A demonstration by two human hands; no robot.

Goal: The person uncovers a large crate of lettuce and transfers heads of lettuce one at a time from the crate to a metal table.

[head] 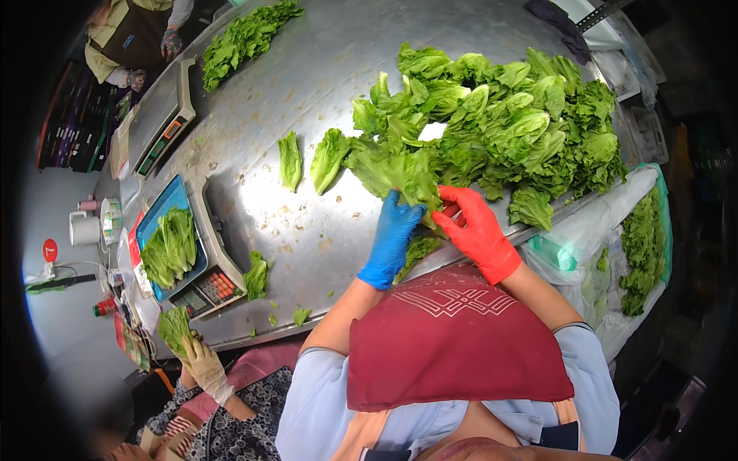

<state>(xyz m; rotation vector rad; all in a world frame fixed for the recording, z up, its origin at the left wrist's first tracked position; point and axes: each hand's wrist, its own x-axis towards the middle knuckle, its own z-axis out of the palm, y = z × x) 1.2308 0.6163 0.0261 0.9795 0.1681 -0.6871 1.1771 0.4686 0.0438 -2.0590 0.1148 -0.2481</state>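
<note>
My left hand (393,237), in a blue glove, grips a head of leafy lettuce (398,170) near the table's front edge. At the stem end of the same head, the curled fingers of my right hand (475,230), in a red glove, close on the leaves. The fingers partly hide that end. Beyond and to the right spreads a large heap of lettuce (507,121). Two trimmed heads lie apart on its left: a small lettuce head (290,162) and a wider lettuce head (328,162). Loose lettuce leaves (420,253) show below my hands.
On the steel table (253,144), a digital scale (216,288) bears a blue tray (167,196) of lettuce. Another scale (158,124) stands farther off. A co-worker's gloved hand (207,369) holds lettuce at left; another person (132,40) stands opposite. A lined crate (611,259) of lettuce sits right.
</note>
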